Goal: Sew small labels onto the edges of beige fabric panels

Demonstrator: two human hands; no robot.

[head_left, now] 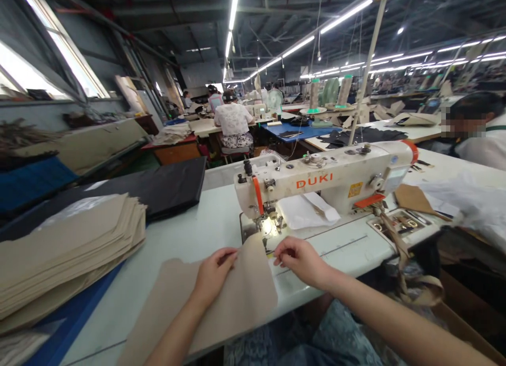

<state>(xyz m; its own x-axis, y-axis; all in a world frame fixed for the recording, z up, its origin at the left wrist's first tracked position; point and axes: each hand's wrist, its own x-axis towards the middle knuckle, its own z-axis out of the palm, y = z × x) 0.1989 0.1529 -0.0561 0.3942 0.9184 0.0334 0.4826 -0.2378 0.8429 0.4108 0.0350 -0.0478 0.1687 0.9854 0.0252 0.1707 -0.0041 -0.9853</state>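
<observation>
A beige fabric panel (pixel 245 287) lies across the pale table, its far edge raised at the lit needle area of a white sewing machine (pixel 284 181) marked DUKI. My left hand (pixel 215 274) is closed over the panel, thumb and fingertips pinching the fabric left of the needle. Just right of the panel's edge, my right hand (pixel 298 258) has its fingers curled together in a pinch close to the presser foot. Whatever those fingertips hold is too small to make out. A folded white cloth (pixel 308 210) rests under the machine's arm.
Stacked beige panels (pixel 79 239) lie at the left, beside black sheet material (pixel 166 189). A tray of small parts (pixel 405 224) is set into the table at the right, with a strap (pixel 395 239) hanging over it. A co-worker (pixel 480 124) sits at the far right.
</observation>
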